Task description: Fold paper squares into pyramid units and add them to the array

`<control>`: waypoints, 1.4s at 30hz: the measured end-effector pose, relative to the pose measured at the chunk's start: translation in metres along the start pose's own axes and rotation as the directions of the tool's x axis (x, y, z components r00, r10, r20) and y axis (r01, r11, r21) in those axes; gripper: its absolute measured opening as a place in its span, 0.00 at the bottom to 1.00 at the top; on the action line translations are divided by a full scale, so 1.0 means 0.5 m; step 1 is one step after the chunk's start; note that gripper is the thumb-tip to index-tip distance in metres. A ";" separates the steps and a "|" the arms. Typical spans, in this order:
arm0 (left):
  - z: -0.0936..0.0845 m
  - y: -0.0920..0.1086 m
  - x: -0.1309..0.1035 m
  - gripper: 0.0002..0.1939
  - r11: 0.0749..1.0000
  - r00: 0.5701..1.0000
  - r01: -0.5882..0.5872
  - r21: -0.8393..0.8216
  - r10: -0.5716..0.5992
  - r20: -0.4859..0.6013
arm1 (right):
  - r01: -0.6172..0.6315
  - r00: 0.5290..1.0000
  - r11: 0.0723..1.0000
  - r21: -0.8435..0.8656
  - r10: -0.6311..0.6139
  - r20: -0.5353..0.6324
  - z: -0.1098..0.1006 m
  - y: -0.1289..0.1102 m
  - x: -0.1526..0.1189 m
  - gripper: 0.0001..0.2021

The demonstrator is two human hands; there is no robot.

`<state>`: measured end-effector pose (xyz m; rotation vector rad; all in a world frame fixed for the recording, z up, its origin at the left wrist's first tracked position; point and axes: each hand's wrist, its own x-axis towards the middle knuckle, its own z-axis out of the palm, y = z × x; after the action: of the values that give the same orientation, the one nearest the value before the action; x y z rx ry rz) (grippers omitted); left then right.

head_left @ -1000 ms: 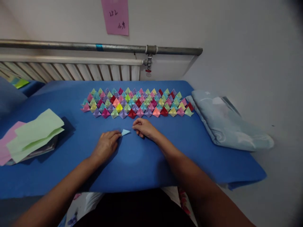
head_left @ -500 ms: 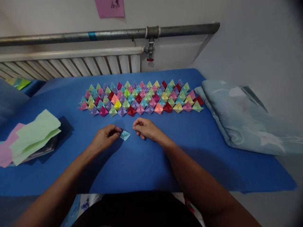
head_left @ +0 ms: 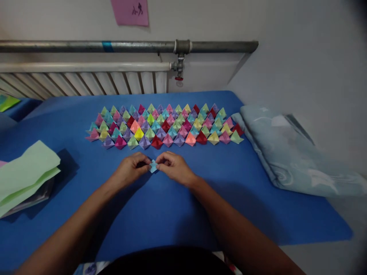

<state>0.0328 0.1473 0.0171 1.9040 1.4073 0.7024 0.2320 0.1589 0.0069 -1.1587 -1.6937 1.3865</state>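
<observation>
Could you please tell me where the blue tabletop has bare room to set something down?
The blue tabletop is bare between the green paper and left hand, between the right hand and folded blanket, and between the forearms. It is crowded beyond the hands, with rows of origami boats, and where both pinch the light-blue paper.

A: Layout?
B: Paper piece (head_left: 153, 168) between left hand (head_left: 132, 168) and right hand (head_left: 174, 168), both touching; on or just above table (head_left: 160, 217), can't tell.
A: Behind?
B: Rows of paper figures (head_left: 165, 126), then radiator (head_left: 83, 67), pipe (head_left: 71, 47) above.
A: Sides?
B: Paper sheets (head_left: 28, 170) on table's left, cloth (head_left: 292, 160) right, just beside rows.
</observation>
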 end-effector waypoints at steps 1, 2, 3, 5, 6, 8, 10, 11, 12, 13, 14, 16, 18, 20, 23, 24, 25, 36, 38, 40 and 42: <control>0.001 -0.001 0.012 0.07 1.000 1.000 -0.020 -0.007 0.020 0.008 | 0.061 0.998 0.996 -0.061 -0.063 -0.028 0.000 0.004 0.002 0.05; 0.003 -0.003 0.022 0.07 0.999 0.999 -0.041 -0.009 0.041 0.011 | 0.106 0.993 0.988 -0.114 -0.112 -0.043 -0.001 0.009 0.005 0.05; 0.005 -0.005 0.030 0.07 0.998 0.998 -0.062 -0.009 0.062 0.014 | 0.135 0.989 0.979 -0.156 -0.144 -0.047 -0.002 0.014 0.007 0.05; 0.011 -0.010 0.037 0.08 0.995 0.995 -0.102 -0.011 0.103 0.013 | 0.168 0.983 0.961 -0.222 -0.179 -0.031 -0.002 0.022 0.012 0.06; 0.014 -0.013 0.036 0.08 0.993 0.993 -0.118 -0.015 0.118 0.006 | 0.179 0.982 0.951 -0.251 -0.190 -0.021 -0.002 0.025 0.014 0.06; 0.019 -0.018 0.031 0.08 0.992 0.992 -0.125 -0.032 0.125 -0.012 | 0.195 0.979 0.933 -0.303 -0.204 0.001 -0.001 0.027 0.015 0.06; 0.023 -0.021 0.026 0.09 0.991 0.992 -0.119 -0.053 0.117 -0.035 | 0.202 0.978 0.921 -0.332 -0.208 0.018 0.001 0.026 0.014 0.06; 0.024 -0.022 0.025 0.09 0.991 0.992 -0.122 -0.063 0.119 -0.043 | 0.204 0.978 0.919 -0.338 -0.209 0.023 0.001 0.025 0.013 0.05; 0.025 -0.023 0.024 0.08 0.989 0.991 -0.131 -0.072 0.128 -0.045 | 0.208 0.977 0.917 -0.340 -0.211 0.029 0.002 0.024 0.012 0.05; 0.025 -0.024 0.025 0.07 0.986 0.989 -0.146 -0.079 0.143 -0.045 | 0.210 0.977 0.916 -0.341 -0.213 0.030 0.002 0.023 0.012 0.05; 0.025 -0.024 0.026 0.07 0.984 0.987 -0.160 -0.080 0.157 -0.044 | 0.213 0.976 0.916 -0.340 -0.216 0.029 0.002 0.022 0.012 0.06; 0.024 -0.024 0.029 0.07 0.982 0.984 -0.178 -0.070 0.176 -0.030 | 0.215 0.975 0.916 -0.339 -0.219 0.025 0.002 0.023 0.011 0.06; 0.022 -0.025 0.030 0.07 0.981 0.983 -0.185 -0.063 0.184 -0.018 | 0.214 0.975 0.915 -0.343 -0.221 0.020 0.003 0.024 0.012 0.06; 0.020 -0.027 0.028 0.07 0.981 0.983 -0.184 -0.067 0.182 -0.027 | 0.207 0.976 0.914 -0.349 -0.219 0.007 0.004 0.025 0.011 0.05; 0.016 -0.032 0.023 0.07 0.985 0.986 -0.159 -0.062 0.155 -0.055 | 0.173 0.982 0.916 -0.362 -0.190 -0.013 0.005 0.022 0.009 0.04; 0.014 -0.035 0.022 0.07 0.988 0.987 -0.147 -0.054 0.143 -0.067 | 0.160 0.984 0.917 -0.366 -0.178 -0.015 0.005 0.021 0.009 0.04; 0.012 -0.037 0.021 0.07 0.990 0.988 -0.136 -0.047 0.132 -0.078 | 0.148 0.986 0.918 -0.368 -0.166 -0.016 0.005 0.018 0.008 0.04; 0.025 -0.027 0.008 0.15 0.968 0.972 -0.194 0.160 0.211 -0.100 | 0.162 0.984 0.887 -0.432 -0.178 0.002 0.009 0.009 0.003 0.05; 0.029 -0.028 0.009 0.12 0.953 0.967 -0.224 0.203 0.243 -0.077 | 0.186 0.979 0.879 -0.440 -0.206 0.002 0.011 0.012 0.003 0.05; 0.031 -0.031 0.009 0.10 0.950 0.965 -0.230 0.210 0.250 -0.074 | 0.209 0.972 0.876 -0.434 -0.237 -0.010 0.012 0.013 0.004 0.05; 0.030 -0.031 0.009 0.09 0.961 0.970 -0.205 0.185 0.225 -0.093 | 0.217 0.966 0.878 -0.426 -0.257 -0.036 0.013 0.013 0.003 0.05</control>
<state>0.0357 0.1517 -0.0041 2.2093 1.3816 0.8251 0.2272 0.1580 -0.0011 -1.1671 -2.0503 0.8258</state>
